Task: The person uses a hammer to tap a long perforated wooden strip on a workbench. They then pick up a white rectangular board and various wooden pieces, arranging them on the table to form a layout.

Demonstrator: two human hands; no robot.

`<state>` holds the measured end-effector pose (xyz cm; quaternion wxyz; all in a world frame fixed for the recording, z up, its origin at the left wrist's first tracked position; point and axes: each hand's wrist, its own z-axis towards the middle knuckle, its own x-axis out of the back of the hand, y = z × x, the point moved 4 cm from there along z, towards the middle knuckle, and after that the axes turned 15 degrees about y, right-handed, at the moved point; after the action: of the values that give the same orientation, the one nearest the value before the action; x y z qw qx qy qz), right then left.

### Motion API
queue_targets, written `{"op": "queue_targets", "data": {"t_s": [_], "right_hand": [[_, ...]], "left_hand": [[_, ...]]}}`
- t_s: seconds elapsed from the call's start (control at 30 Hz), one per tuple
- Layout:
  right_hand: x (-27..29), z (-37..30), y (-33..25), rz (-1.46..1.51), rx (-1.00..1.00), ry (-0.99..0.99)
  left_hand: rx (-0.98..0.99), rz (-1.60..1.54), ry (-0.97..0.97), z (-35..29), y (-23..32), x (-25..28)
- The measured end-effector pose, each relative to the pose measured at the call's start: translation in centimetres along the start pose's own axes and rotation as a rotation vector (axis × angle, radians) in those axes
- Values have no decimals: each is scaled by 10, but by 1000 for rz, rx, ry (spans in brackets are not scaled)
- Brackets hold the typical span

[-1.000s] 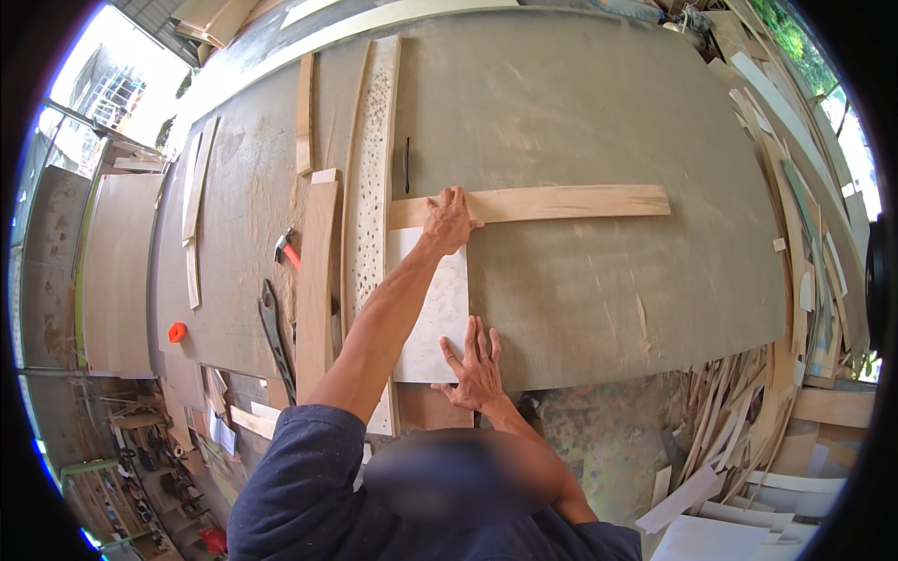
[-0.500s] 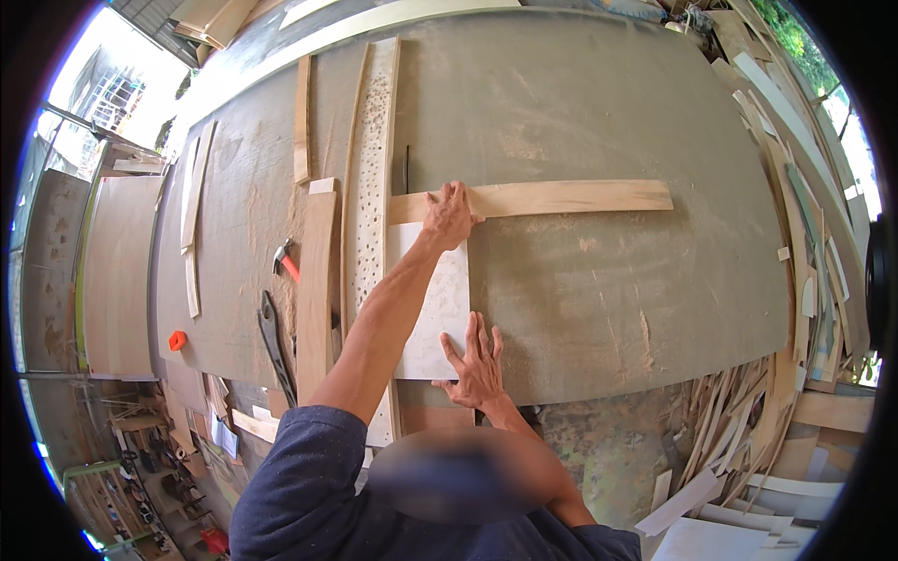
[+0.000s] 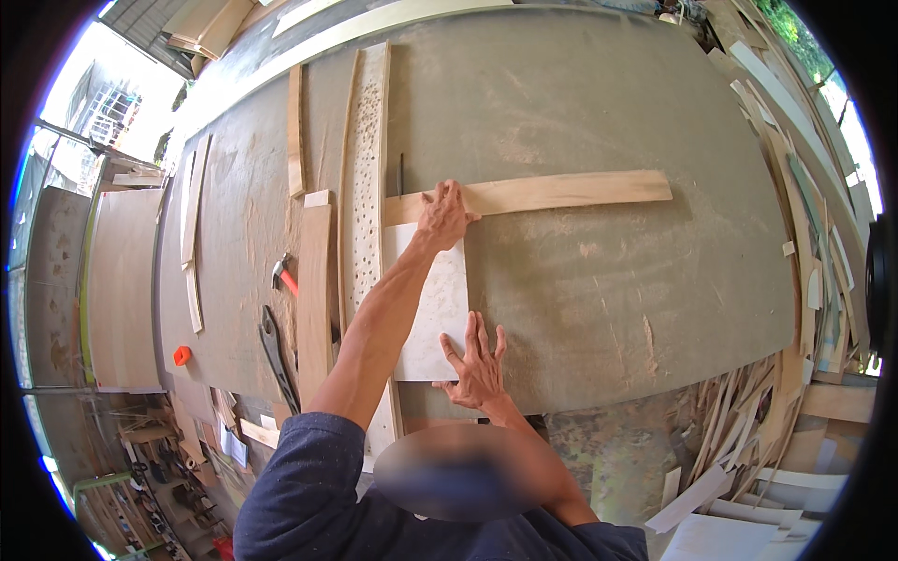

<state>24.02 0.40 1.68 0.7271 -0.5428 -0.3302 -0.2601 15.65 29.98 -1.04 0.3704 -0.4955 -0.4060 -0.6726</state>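
We press our left hand (image 3: pixel 443 213) flat on the wooden strip (image 3: pixel 552 192), whose length runs crosswise off to the right. Our right hand (image 3: pixel 477 360), fingers spread, pins the near edge of the pale panel (image 3: pixel 432 304) just below that strip.

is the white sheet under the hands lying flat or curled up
Flat. The white sheet lies spread on the workbench, the left hand pressing its far end by the wooden strip, the right hand open on its near corner.

Hammer (image 3: pixel 283 274), orange object (image 3: pixel 182 355), perforated board (image 3: pixel 368 168)
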Motion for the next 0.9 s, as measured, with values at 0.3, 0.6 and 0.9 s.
{"op": "queue_targets", "data": {"t_s": [0.3, 0.6, 0.9], "right_hand": [[-2, 17, 6, -2, -19, -21], [-3, 33, 10, 3, -36, -10], [0, 53, 14, -21, -51, -29]], "left_hand": [[60, -54, -7, 17, -5, 2], [70, -50, 1, 35, -14, -2], [30, 32, 16, 50, -15, 2]]}}
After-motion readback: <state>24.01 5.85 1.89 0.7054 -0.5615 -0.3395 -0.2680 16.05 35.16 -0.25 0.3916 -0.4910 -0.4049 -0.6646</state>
